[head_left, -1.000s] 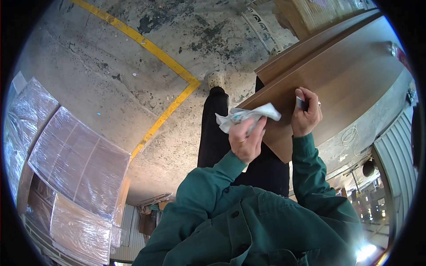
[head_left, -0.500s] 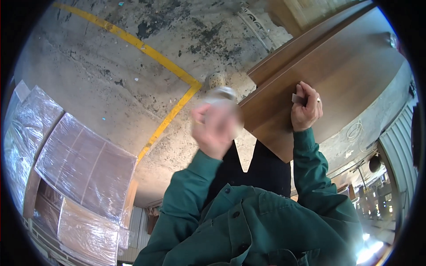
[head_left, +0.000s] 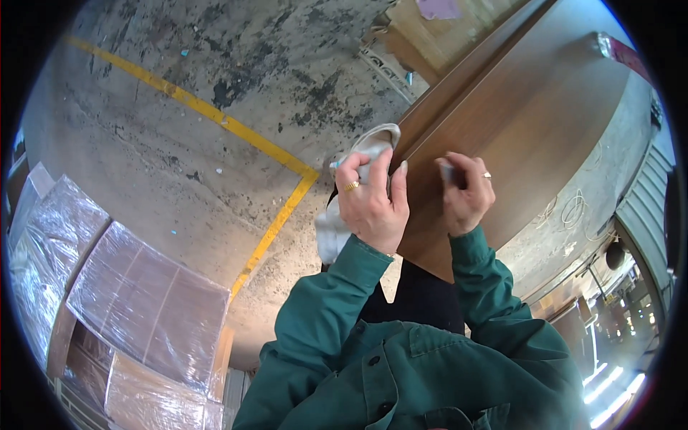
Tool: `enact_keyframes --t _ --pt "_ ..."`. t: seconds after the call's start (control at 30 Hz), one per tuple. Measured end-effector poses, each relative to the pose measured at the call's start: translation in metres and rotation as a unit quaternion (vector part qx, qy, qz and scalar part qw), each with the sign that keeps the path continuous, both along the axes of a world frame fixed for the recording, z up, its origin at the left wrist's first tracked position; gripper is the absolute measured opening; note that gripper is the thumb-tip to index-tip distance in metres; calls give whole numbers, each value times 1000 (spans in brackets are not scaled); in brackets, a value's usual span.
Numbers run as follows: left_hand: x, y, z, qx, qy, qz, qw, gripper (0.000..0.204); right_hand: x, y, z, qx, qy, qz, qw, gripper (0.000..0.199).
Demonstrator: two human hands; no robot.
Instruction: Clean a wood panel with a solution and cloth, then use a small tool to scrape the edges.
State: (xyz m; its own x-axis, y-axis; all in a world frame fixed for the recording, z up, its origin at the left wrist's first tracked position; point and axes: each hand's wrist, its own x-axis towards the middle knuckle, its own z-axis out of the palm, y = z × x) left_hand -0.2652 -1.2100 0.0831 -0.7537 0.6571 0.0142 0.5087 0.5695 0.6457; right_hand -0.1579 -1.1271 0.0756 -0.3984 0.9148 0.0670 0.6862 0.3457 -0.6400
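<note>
1. Where the view begins at the left, flat packs (head_left: 147, 301) stand stacked, wrapped in clear, glossy film that catches the light.
2. Next to them, a yellow line (head_left: 215, 115) crosses the worn, dark-stained concrete floor (head_left: 179, 179) and turns a corner.
3. Right of that corner is a white cloth (head_left: 331, 231), crumpled, with one part hanging down beside the wrist and another bunched up beyond the fingertips.
4. Clamped on this cloth, the left hand (head_left: 374, 211) bends its fingers over it, while the thumb stands apart, close to the panel's edge; a gold ring (head_left: 351, 186) sits on one finger.
5. Farther off, past the hands, a torn-edged sheet of cardboard (head_left: 419, 46) lies near the panel's far end.
6. Pinched between thumb and fingers, a small grey piece (head_left: 447, 173) is blurred, so its shape is hard to tell.
7. Holding it, the right hand (head_left: 469, 199) is closed in front of the panel; whether it touches the surface, I cannot tell.
8. Behind that hand, the brown panel (head_left: 537, 122) slants away to the upper right, a second brown board (head_left: 466, 68) alongside its left edge.
9. Beyond the panel's right edge, loops of pale cord (head_left: 573, 208) lie on the floor, near a grey corrugated wall (head_left: 638, 208).
</note>
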Motion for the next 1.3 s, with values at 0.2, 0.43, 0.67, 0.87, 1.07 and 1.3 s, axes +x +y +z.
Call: enact_keyframes --t 0.2,0.43,0.67,0.87,1.07,1.3 --pt "9 7 -19 -14 40 26 999 13 -8 53 -9 145 -65 147 976 33" --pt "9 5 -21 -21 75 1 997 15 -16 182 -29 160 -121 -31 979 30" --pt "14 9 -19 -36 90 13 995 13 -3 252 -23 -42 108 -187 975 44" --pt "6 30 -5 -20 88 -5 996 12 23 268 13 -324 342 -234 850 25" --pt "22 142 -16 24 150 -81 985 15 24 295 3 -307 235 -79 919 19" --pt "32 158 -28 -29 216 -89 972 11 10 314 -31 -81 122 10 989 21"
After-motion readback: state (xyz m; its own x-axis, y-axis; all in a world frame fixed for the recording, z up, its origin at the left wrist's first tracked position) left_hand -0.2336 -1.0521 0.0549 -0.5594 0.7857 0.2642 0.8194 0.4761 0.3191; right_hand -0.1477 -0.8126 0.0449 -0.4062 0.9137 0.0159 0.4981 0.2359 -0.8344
